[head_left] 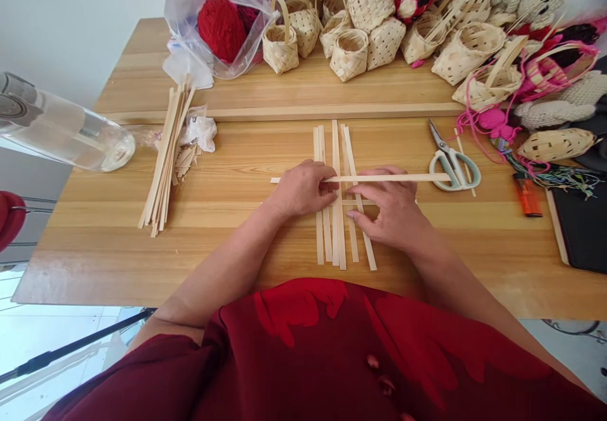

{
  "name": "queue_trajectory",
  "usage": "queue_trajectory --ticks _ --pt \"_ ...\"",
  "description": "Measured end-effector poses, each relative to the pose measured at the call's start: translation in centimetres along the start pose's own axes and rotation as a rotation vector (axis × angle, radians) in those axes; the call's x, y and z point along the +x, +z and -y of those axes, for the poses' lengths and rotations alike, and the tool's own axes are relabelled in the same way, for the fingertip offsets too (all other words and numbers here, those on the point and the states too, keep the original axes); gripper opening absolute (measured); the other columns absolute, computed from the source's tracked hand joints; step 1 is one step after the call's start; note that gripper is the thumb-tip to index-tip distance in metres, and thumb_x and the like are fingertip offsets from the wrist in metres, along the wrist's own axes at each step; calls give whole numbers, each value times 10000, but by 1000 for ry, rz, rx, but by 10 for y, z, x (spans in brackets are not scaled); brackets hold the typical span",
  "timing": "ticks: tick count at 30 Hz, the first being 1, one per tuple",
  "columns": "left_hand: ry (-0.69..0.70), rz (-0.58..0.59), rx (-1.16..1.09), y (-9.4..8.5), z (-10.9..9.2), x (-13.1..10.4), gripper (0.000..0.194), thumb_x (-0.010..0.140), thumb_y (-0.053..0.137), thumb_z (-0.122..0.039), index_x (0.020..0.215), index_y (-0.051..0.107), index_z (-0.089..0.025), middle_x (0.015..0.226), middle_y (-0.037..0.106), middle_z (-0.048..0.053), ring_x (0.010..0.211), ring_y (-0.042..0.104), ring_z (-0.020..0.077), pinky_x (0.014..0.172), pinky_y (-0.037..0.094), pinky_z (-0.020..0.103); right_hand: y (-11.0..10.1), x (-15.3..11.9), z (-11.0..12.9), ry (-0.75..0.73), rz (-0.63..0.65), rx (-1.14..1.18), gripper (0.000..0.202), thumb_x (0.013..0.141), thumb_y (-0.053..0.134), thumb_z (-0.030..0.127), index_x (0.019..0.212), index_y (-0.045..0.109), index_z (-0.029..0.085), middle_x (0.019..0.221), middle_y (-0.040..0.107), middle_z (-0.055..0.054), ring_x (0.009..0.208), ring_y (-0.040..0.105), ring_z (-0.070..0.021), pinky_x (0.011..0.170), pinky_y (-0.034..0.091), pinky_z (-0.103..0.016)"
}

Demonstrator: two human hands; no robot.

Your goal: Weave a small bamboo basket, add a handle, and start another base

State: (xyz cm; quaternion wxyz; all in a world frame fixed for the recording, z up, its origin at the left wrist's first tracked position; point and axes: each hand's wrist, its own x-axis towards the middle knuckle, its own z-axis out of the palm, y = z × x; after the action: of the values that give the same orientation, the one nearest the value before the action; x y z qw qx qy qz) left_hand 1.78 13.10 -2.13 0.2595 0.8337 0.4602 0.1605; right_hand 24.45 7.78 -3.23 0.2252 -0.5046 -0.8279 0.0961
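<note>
Several pale flat wooden strips (338,237) lie upright in the view, side by side on the table in front of me. One long strip (398,178) runs crosswise over them. My left hand (306,187) is closed on this crosswise strip, pinching it near its left part. My right hand (391,206) has its fingers spread over the right-hand strips, with thumb and forefinger apart. The crosswise strip passes over its upper fingers. A second crosswise strip (351,203) lies lower, woven among the upright ones and partly hidden by my hands.
Scissors (455,162) with pale green handles lie at right, under the long strip's end. Beyond are an orange lighter (527,195) and pink yarn (493,121). Small woven baskets (349,54) crowd the back. At left are a strip bundle (165,162) and a clear bottle (71,124).
</note>
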Motion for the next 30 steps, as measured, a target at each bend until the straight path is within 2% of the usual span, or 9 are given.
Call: queue_trajectory --ticks 5,10,16,30 --pt "20 -10 -3 2 2 0 66 811 648 -269 811 660 -204 803 666 20 856 594 210 678 403 312 0 0 1 -41 -39 8 280 818 769 356 1073 785 242 1289 679 -109 1326 502 -379 1142 337 -562" --pt "12 -8 15 2 2 1 89 818 651 -279 784 623 -201 794 665 23 841 596 212 650 381 308 4 -2 5 -96 -27 21 349 863 747 382 1193 790 277 1311 667 -105 1347 478 -386 1146 331 -570" --pt "0 15 22 0 2 1 150 848 668 -327 788 618 -200 794 664 26 855 601 217 639 373 303 4 -2 5 -87 -4 25 347 844 783 419 1151 800 258 1317 665 -111 1367 453 -395 1171 310 -570" --pt "-2 15 -7 0 2 1 62 811 659 -263 825 648 -204 791 671 18 841 595 215 658 384 310 0 -1 4 -60 36 31 345 824 792 394 1135 766 246 1311 684 -115 1354 485 -396 1150 321 -598"
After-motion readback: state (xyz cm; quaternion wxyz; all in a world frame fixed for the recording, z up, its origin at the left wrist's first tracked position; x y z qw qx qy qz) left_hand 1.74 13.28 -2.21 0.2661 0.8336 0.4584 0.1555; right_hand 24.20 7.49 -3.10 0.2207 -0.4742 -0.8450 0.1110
